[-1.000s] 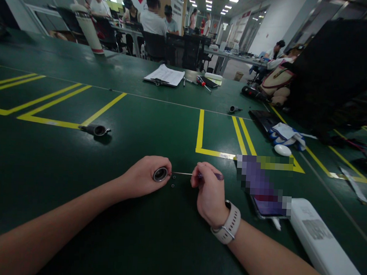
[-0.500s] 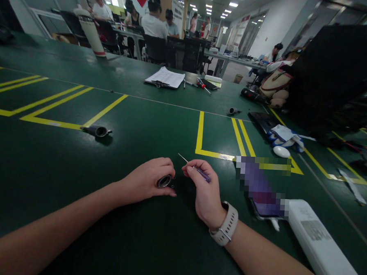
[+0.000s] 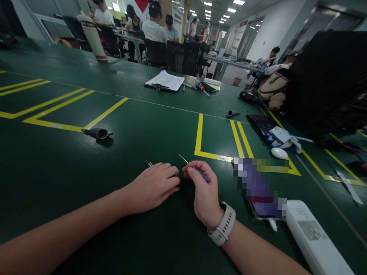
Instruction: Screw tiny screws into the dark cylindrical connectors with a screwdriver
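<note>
My left hand (image 3: pixel 158 184) is turned back up, its fingers curled over a small round-mouthed dark metal part. Nearly all of that part is hidden now; only a silvery end (image 3: pixel 150 164) pokes out past the knuckles. Beside it, my right hand (image 3: pixel 204 188) grips a small screwdriver (image 3: pixel 201 175) by its purple handle, the thin shaft pointing up and left over the left fingers. The hands are close together above the green table (image 3: pixel 110 240). A similar dark round-mouthed part (image 3: pixel 100 133) lies to the left.
A phone (image 3: pixel 259 190) and a white power bank (image 3: pixel 316 243) lie right of my hands. Farther off are another small dark part (image 3: pixel 232 113), a white mouse (image 3: pixel 279 153), a clipboard (image 3: pixel 164 80), a red-handled screwdriver (image 3: pixel 201 87) and a tumbler (image 3: pixel 94 38). Several people sit beyond.
My left hand has rolled over, back upward, so the round mouth of its part no longer shows. The right hand still holds the screwdriver in nearly the same place.
</note>
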Tool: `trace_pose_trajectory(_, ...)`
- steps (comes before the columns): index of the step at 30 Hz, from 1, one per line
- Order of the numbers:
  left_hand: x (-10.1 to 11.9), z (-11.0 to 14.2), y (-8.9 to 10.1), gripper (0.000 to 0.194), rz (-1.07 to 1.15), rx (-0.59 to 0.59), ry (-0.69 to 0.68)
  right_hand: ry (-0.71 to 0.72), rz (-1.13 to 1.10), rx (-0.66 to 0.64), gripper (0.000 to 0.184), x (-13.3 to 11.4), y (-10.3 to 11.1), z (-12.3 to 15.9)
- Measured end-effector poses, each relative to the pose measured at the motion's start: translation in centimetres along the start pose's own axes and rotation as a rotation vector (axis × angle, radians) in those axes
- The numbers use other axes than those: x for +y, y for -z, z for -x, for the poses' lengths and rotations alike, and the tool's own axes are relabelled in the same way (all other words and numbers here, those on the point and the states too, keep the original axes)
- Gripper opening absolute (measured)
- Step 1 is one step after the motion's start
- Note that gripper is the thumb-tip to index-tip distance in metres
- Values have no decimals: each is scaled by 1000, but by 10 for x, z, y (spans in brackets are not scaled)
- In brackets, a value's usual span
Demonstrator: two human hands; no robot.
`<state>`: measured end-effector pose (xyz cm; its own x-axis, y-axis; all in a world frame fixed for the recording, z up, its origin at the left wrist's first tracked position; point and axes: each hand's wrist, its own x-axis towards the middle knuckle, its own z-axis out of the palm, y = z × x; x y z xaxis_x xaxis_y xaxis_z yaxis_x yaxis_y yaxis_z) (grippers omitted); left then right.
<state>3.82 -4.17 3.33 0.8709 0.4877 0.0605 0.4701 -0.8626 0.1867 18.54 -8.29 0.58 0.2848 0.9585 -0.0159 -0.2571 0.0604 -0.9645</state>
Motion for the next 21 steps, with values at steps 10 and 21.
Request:
trace_pose_trajectory(10,-40,26,-1,21,-79,38,76,-30,21,-16,4,2,1,-1)
trace_pose_trajectory(21,-113,90,22,30,-321,93,382,-38,106,-108,7,2,3,0)
